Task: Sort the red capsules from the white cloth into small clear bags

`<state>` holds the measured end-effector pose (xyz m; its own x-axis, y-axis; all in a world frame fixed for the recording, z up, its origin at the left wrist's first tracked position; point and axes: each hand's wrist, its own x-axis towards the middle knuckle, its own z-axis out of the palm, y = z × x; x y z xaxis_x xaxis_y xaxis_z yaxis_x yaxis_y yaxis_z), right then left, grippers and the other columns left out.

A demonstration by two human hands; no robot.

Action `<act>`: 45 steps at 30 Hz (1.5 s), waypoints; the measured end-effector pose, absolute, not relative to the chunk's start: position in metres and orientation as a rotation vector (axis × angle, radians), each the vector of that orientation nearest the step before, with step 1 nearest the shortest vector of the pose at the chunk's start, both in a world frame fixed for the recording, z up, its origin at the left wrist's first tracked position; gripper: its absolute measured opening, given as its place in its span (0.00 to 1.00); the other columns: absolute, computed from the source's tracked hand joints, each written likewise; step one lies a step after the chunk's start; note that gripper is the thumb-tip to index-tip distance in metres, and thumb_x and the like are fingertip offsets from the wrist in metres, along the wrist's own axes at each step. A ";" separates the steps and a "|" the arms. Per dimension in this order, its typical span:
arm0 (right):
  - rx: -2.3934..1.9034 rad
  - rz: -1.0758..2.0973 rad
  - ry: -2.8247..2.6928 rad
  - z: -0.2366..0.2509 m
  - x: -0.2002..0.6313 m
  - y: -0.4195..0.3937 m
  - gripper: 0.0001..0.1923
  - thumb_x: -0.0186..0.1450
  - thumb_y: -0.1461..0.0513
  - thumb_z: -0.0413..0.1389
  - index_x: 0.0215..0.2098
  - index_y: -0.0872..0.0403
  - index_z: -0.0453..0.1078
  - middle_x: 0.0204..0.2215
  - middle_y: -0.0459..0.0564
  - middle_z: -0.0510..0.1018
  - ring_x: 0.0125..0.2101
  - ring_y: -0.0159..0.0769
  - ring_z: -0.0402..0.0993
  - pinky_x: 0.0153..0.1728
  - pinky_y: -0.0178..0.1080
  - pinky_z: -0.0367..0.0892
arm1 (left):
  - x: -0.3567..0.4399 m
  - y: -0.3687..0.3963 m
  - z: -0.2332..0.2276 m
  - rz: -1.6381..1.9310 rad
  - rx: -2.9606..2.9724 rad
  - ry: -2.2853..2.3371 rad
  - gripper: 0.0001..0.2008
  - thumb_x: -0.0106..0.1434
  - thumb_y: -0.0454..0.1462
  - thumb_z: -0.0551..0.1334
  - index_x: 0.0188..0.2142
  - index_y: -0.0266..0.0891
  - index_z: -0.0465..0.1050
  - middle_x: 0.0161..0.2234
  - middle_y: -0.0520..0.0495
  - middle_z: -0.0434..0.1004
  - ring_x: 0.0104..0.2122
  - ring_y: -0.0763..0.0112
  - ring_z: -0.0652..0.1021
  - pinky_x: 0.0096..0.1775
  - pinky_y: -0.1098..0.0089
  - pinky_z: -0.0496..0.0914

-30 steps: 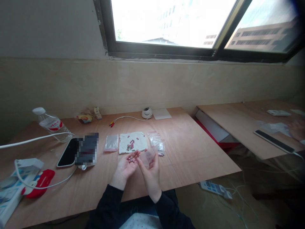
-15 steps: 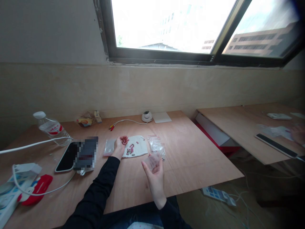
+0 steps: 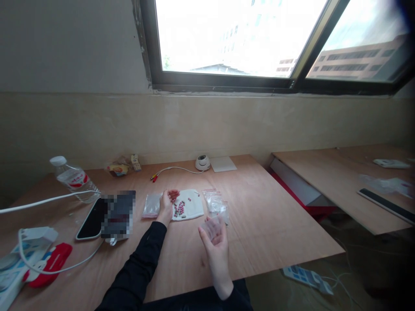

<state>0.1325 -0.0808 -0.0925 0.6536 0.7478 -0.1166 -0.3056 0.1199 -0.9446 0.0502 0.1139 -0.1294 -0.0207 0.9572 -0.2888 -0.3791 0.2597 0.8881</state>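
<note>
Capsules, red and small, lay scattered on a white cloth toward the far middle of the tabletop, and my left hand rested at the cloth's left edge with its fingers curled loosely over a few of them; whether I had any pinched I could not tell. My right hand hovered nearer to me, palm up and half open, with a small clear bag lying lightly in its fingers. Just beyond that hand, right of the cloth, sat a little heap of more clear bags, and another flat bag lay just left of my left hand. Farther left I had a dark phone beside a blurred-out patch, then a white cable and a red case at the near left edge. A water bottle lay on its side at the far left. Against the wall stood a small white dome camera with a white pad to its right.
</note>
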 end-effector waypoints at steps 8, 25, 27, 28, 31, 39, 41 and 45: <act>-1.072 1.025 -0.213 -0.092 0.137 -0.080 0.36 0.50 0.61 0.60 0.57 0.55 0.57 0.50 0.56 0.72 0.53 0.46 0.66 0.55 0.48 0.57 | 0.047 0.108 -0.120 1.210 0.748 1.053 0.13 0.53 0.41 0.55 0.22 0.34 0.70 0.22 0.44 0.76 0.26 0.67 0.77 0.37 0.67 0.68; -0.754 1.638 -0.551 -0.060 0.155 -0.085 0.18 0.57 0.57 0.55 0.41 0.60 0.74 0.38 0.60 0.78 0.33 0.45 0.77 0.37 0.45 0.66 | 0.021 -0.011 -0.014 0.702 1.255 0.665 0.16 0.61 0.42 0.53 0.35 0.38 0.78 0.52 0.42 0.72 0.56 0.59 0.65 0.57 0.59 0.56; -0.818 1.664 -0.601 -0.056 0.153 -0.085 0.18 0.57 0.55 0.56 0.40 0.60 0.74 0.36 0.60 0.78 0.32 0.44 0.77 0.35 0.44 0.67 | 0.024 -0.015 -0.013 0.683 1.310 0.717 0.17 0.61 0.43 0.53 0.37 0.38 0.78 0.51 0.43 0.72 0.56 0.60 0.66 0.59 0.59 0.54; -0.843 1.680 -0.615 -0.054 0.153 -0.085 0.19 0.57 0.54 0.57 0.39 0.61 0.74 0.35 0.59 0.79 0.32 0.43 0.77 0.35 0.43 0.67 | 0.026 -0.015 -0.014 0.679 1.331 0.739 0.17 0.61 0.43 0.53 0.38 0.38 0.78 0.51 0.43 0.73 0.56 0.60 0.66 0.59 0.59 0.53; -0.872 1.710 -0.612 -0.053 0.151 -0.084 0.20 0.57 0.53 0.57 0.38 0.61 0.74 0.34 0.59 0.78 0.30 0.43 0.77 0.32 0.43 0.68 | 0.029 -0.017 -0.015 0.626 1.344 0.764 0.18 0.61 0.43 0.53 0.42 0.37 0.77 0.48 0.43 0.76 0.52 0.60 0.71 0.57 0.59 0.58; -0.806 1.690 -0.618 -0.063 0.153 -0.081 0.20 0.57 0.52 0.58 0.39 0.61 0.73 0.29 0.56 0.78 0.25 0.40 0.76 0.29 0.44 0.68 | 0.029 -0.030 0.002 0.507 1.457 0.896 0.18 0.61 0.43 0.53 0.40 0.36 0.78 0.40 0.43 0.80 0.41 0.60 0.75 0.44 0.64 0.68; -0.780 1.689 -0.664 -0.062 0.154 -0.081 0.20 0.58 0.53 0.57 0.40 0.60 0.72 0.29 0.56 0.78 0.26 0.39 0.76 0.31 0.43 0.68 | 0.029 -0.031 0.005 0.462 1.464 0.910 0.19 0.60 0.43 0.54 0.40 0.36 0.78 0.39 0.43 0.80 0.39 0.59 0.76 0.40 0.64 0.69; -0.752 1.759 -0.743 -0.057 0.157 -0.084 0.22 0.60 0.51 0.55 0.41 0.61 0.73 0.30 0.57 0.79 0.27 0.38 0.76 0.34 0.45 0.68 | 0.027 -0.030 0.006 0.469 1.331 0.862 0.19 0.59 0.44 0.56 0.41 0.34 0.78 0.37 0.42 0.81 0.43 0.57 0.76 0.44 0.62 0.69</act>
